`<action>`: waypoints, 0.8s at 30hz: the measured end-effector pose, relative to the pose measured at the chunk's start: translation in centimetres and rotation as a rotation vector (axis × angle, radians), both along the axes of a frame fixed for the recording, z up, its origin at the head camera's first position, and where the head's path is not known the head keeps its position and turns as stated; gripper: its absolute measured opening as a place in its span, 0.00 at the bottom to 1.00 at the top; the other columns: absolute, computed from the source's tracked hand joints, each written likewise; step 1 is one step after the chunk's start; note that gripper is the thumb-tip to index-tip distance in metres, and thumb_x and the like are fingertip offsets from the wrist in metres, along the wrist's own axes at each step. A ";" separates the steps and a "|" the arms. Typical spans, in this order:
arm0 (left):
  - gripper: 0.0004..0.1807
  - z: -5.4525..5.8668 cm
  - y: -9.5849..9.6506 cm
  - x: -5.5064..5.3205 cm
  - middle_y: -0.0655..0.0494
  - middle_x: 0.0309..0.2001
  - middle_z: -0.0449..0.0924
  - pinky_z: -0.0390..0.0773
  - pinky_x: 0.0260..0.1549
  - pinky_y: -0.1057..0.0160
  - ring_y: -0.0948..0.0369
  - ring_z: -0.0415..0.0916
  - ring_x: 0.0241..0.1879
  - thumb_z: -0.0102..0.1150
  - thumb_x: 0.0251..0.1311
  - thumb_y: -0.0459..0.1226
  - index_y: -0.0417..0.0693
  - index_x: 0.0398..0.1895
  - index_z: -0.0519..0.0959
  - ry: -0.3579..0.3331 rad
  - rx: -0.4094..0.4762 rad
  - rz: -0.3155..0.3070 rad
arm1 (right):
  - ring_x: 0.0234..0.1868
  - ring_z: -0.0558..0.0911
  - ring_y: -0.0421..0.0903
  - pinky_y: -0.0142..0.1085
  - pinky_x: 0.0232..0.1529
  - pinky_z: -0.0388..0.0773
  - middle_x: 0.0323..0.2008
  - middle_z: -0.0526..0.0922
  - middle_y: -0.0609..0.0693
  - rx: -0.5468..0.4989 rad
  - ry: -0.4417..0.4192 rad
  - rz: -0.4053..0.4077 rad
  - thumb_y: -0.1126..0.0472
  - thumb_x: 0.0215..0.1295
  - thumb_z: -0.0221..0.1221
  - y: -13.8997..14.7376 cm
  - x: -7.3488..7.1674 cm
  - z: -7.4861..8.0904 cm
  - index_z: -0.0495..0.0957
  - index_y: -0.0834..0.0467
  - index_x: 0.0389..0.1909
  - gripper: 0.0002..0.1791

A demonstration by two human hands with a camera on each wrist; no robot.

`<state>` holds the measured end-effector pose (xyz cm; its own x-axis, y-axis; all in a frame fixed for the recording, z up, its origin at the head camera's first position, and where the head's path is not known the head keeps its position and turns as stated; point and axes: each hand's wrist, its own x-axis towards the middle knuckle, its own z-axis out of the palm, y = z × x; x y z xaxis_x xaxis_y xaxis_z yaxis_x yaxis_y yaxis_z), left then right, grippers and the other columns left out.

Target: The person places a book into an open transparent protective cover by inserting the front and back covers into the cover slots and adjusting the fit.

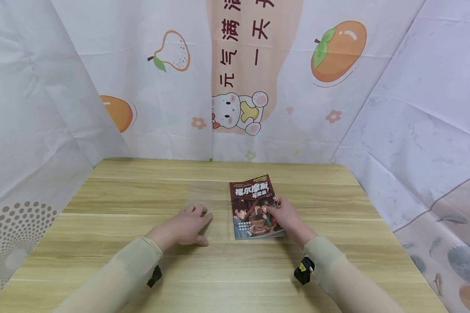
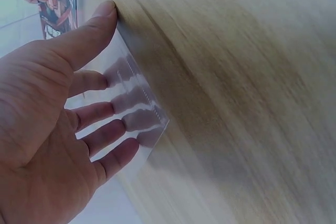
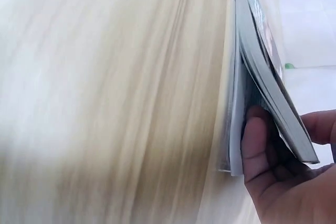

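A paperback book (image 1: 254, 213) with a dark red illustrated cover and Chinese lettering lies right of the table's middle. My right hand (image 1: 287, 217) grips its right edge, thumb on the cover. In the right wrist view, the fingers (image 3: 255, 140) reach in between the pages, so a thick upper part of the book (image 3: 281, 95) is lifted apart from the lower part. To the left, my left hand (image 1: 186, 224) rests palm down with fingers spread and slightly bent. Its fingertips touch a clear plastic sheet (image 2: 137, 95), which shows their reflections; the thumb reaches the sheet's edge.
The wooden table (image 1: 121, 204) has a pale wood-grain top. White printed curtains (image 1: 141, 95) hang behind it and at both sides. A small black device (image 1: 304, 271) sits at the right wrist, and another black device (image 1: 154, 276) at the left.
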<state>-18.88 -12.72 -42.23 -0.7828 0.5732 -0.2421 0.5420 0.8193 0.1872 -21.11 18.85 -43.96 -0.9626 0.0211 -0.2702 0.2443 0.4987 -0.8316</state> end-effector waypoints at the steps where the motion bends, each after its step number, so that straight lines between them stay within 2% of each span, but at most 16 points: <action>1: 0.43 0.1 0.0 0.1 0.42 0.72 0.64 0.66 0.67 0.39 0.43 0.62 0.69 0.67 0.62 0.57 0.44 0.74 0.69 0.004 0.006 -0.007 | 0.30 0.76 0.46 0.39 0.31 0.79 0.39 0.74 0.58 0.008 0.003 0.007 0.58 0.76 0.56 0.2 0.0 -0.1 0.66 0.63 0.48 0.13; 6: 0.38 0.1 0.1 0.3 0.45 0.66 0.70 0.71 0.63 0.46 0.47 0.66 0.66 0.65 0.64 0.57 0.45 0.72 0.73 0.009 0.055 -0.051 | 0.39 0.76 0.49 0.37 0.36 0.75 0.45 0.76 0.60 0.066 0.028 0.032 0.58 0.75 0.55 1.5 -0.1 -0.3 0.67 0.65 0.53 0.16; 9: 0.36 0.2 0.2 0.5 0.47 0.64 0.73 0.73 0.61 0.48 0.49 0.69 0.62 0.64 0.65 0.56 0.46 0.71 0.74 -0.008 0.086 -0.065 | 0.41 0.76 0.50 0.39 0.39 0.75 0.45 0.77 0.61 0.104 0.036 0.053 0.57 0.75 0.55 2.2 -0.2 -0.4 0.68 0.65 0.55 0.18; 14: 0.35 0.3 0.0 0.6 0.48 0.65 0.72 0.72 0.63 0.47 0.49 0.69 0.63 0.64 0.66 0.54 0.46 0.72 0.73 -0.039 0.106 -0.083 | 0.45 0.78 0.52 0.45 0.46 0.78 0.48 0.78 0.62 0.149 0.047 0.082 0.55 0.76 0.55 2.9 -0.4 -0.6 0.68 0.65 0.56 0.19; 20: 0.35 0.0 -1.3 0.3 0.44 0.68 0.68 0.67 0.67 0.43 0.46 0.64 0.67 0.67 0.65 0.49 0.48 0.72 0.72 -0.068 0.128 -0.074 | 0.43 0.79 0.52 0.45 0.47 0.79 0.48 0.79 0.62 0.158 0.037 0.095 0.56 0.76 0.56 3.3 -0.6 -0.6 0.68 0.66 0.59 0.21; 24: 0.37 -0.3 -2.4 0.2 0.40 0.76 0.57 0.57 0.71 0.35 0.38 0.54 0.75 0.69 0.63 0.49 0.52 0.74 0.70 -0.091 0.150 -0.046 | 0.42 0.79 0.51 0.44 0.45 0.79 0.46 0.79 0.62 0.162 0.029 0.099 0.56 0.76 0.55 3.4 -0.6 -0.5 0.68 0.67 0.57 0.20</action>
